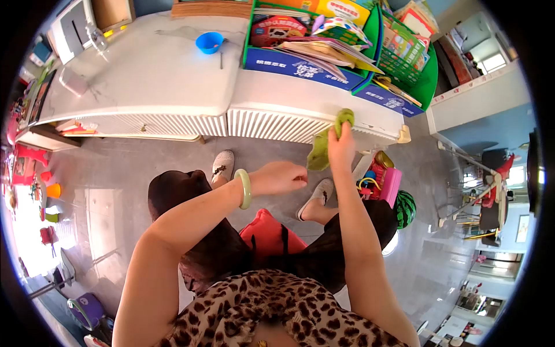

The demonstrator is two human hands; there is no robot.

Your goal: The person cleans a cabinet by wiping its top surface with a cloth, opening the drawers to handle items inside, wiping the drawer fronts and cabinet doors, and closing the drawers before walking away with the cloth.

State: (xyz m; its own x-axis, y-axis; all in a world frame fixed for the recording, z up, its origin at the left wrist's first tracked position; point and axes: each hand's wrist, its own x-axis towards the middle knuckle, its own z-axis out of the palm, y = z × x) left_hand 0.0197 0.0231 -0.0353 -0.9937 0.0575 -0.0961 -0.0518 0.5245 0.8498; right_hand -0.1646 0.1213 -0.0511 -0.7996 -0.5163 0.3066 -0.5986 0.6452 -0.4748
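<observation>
A green cloth (pixel 319 151) hangs from my right hand (pixel 341 144), whose fingers are closed on it against the ribbed front of the white cabinet (pixel 272 125), close to its right end. My left hand (pixel 283 177), with a pale green bangle on the wrist, hovers over the floor to the left of the cloth. Its fingers are curled together, and whether anything is inside them is too small to tell. The cloth's upper end sticks up above my right fist, near the cabinet's top edge.
Boxes of books (pixel 306 66) stand on the cabinet top, with a blue bowl (pixel 209 43) to their left. A basket of toys with a pink box (pixel 391 186) and a watermelon-patterned ball (pixel 406 209) lie on the floor at right. My feet are below the cabinet.
</observation>
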